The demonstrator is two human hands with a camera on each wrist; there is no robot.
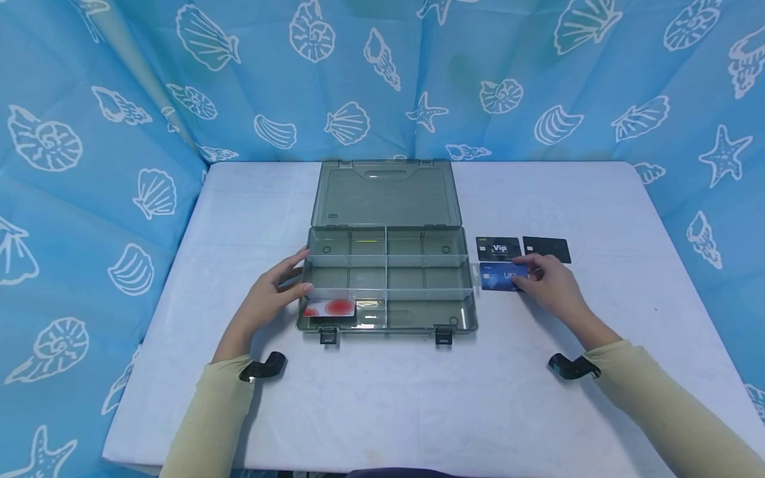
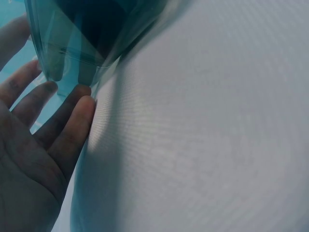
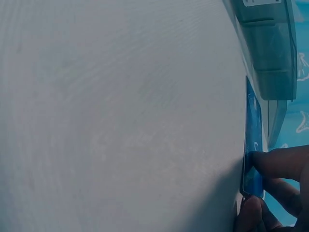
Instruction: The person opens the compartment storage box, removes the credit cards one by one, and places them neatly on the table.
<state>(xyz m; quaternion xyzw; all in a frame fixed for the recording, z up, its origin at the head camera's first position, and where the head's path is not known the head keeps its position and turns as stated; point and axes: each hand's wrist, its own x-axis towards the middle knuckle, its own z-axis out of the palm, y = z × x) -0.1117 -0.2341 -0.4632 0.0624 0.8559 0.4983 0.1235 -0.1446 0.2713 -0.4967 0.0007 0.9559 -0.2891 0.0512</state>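
Observation:
A translucent grey-green divided box (image 1: 386,312) lies with its lid (image 1: 388,196) folded back. My left hand (image 1: 269,292) touches the box's left side with thumb and fingers spread; in the left wrist view the fingertips (image 2: 84,104) meet the clear wall. A white card with red circles (image 1: 330,307) lies in the front left compartment. Beside the box's right wall, my right hand (image 1: 554,289) pinches the right end of a blue VIP card (image 1: 496,276). In the right wrist view the thumb is on that card's face (image 3: 253,130), with fingers at its edge.
Behind the blue card lie a black Vip card (image 1: 498,249) and a plain black card (image 1: 552,249), partly behind the right hand. The white-covered table (image 1: 382,405) meets a blue shell-patterned curtain (image 1: 382,79) at the back and sides. Two latches (image 1: 443,336) stick out in front.

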